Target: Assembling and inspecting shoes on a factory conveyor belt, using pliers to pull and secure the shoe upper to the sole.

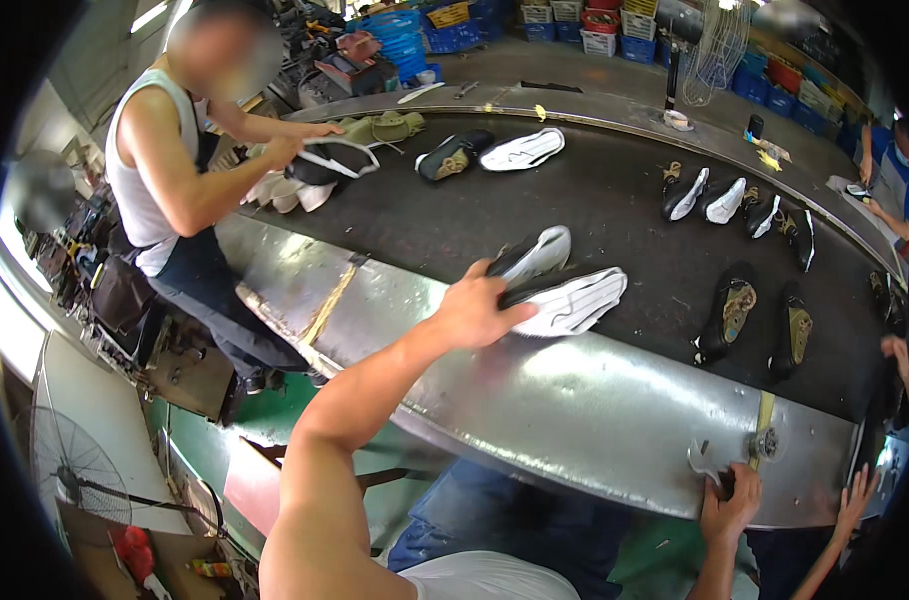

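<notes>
My left hand is closed around the heel ends of a pair of shoes at the near edge of the dark belt. The farther shoe and the nearer shoe lie on their sides, white soles showing. My right hand is at the front edge of the metal ledge, fingers curled. It meets a small pale object with a dark part; what exactly it grips I cannot make out. Beside that object stands a small round container.
The belt carries a dark shoe, a white-soled shoe and several more at right. A co-worker at left handles a shoe. Another person's hand is right of mine. A metal ledge borders the belt.
</notes>
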A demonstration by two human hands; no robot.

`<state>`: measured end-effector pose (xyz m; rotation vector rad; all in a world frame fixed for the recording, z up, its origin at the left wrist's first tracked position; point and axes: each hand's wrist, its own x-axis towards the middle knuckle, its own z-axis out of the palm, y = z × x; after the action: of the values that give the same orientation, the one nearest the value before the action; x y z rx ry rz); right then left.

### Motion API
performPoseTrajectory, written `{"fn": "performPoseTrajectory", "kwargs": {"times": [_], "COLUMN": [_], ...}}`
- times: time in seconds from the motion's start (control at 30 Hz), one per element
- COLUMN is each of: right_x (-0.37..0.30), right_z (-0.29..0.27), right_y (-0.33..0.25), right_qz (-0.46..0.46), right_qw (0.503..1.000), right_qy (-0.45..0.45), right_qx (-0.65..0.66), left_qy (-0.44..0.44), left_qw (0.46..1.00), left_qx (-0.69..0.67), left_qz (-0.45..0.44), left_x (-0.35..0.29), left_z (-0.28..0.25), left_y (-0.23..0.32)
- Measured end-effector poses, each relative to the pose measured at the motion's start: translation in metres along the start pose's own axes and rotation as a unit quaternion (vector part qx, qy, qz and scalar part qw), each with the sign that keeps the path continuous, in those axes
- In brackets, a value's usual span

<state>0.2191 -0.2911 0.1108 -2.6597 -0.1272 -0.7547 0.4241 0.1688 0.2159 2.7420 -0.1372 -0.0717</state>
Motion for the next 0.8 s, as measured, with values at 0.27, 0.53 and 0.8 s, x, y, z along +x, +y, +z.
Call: {"fn": "performPoseTrajectory", "kwargs": {"times": [0.27,0.53,0.8], "right_x": [-0.008,0.004,-0.001], "right_z": [-0.002,0.001,0.000], "right_y": [-0.001,-0.016,-0.015], "right_qz": [0.005,0.008,0.044], "right_qw": [1.000,1.000,0.999], "right_qy": [0.009,0.023,0.009], "right_qx": [-0.020,-0.008,-0.008], "left_qy": [0.073,-0.146,-0.103], "left_qw": [0.986,0.979,0.990], "left_qx": [0.071,0.138,-0.069], "left_qz": [0.129,0.046,0.068], "left_x": [-0.146,-0.043,-0.031], "left_z": [-0.001,0.008,0.015], "left_y": [-0.024,0.058,0.036]}}
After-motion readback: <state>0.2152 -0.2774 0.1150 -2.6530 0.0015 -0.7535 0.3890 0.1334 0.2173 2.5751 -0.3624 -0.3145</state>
